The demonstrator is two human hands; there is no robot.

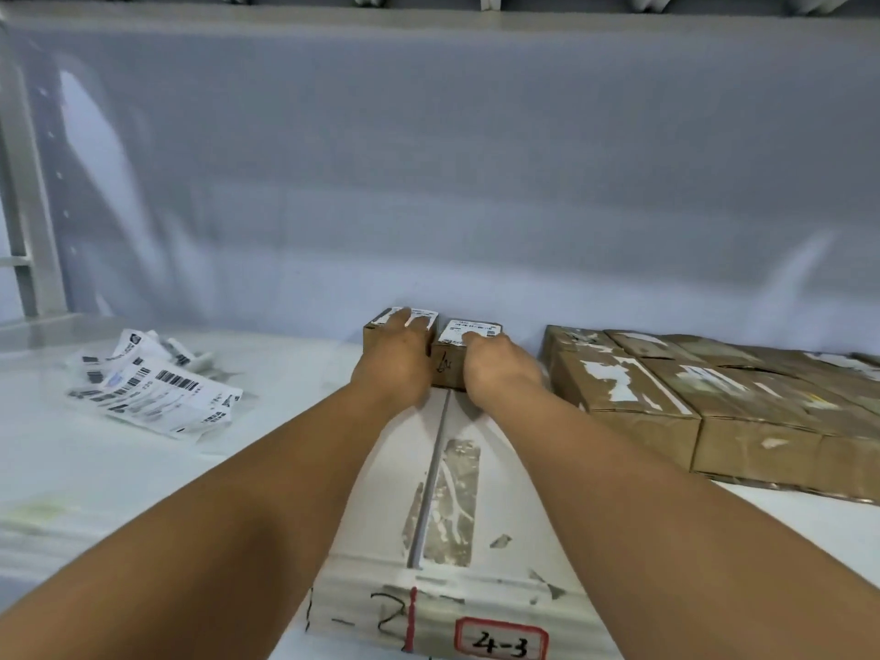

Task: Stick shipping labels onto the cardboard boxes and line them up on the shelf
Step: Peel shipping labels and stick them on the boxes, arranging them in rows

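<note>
One white shelf (143, 469) spans the lower frame, with a block of worn cardboard boxes (666, 402) at right. At centre, against the back sheet, the left box (376, 333) and right box (447, 369) touch; both are labelled and closed, contents unseen. The left hand (395, 364) lays straight fingers flat on its box; the right hand (500, 369) curls fingers over its top. Pushing both evenly should square their fronts. Loose labels (152, 383) lie at left.

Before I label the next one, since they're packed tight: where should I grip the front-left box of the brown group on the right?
Probably at its front-left corner, coming in from the left. The front-left box lies flat with its left and front faces free, while the neighbouring boxes press against its right and back sides, leaving no room for fingers there.
</note>
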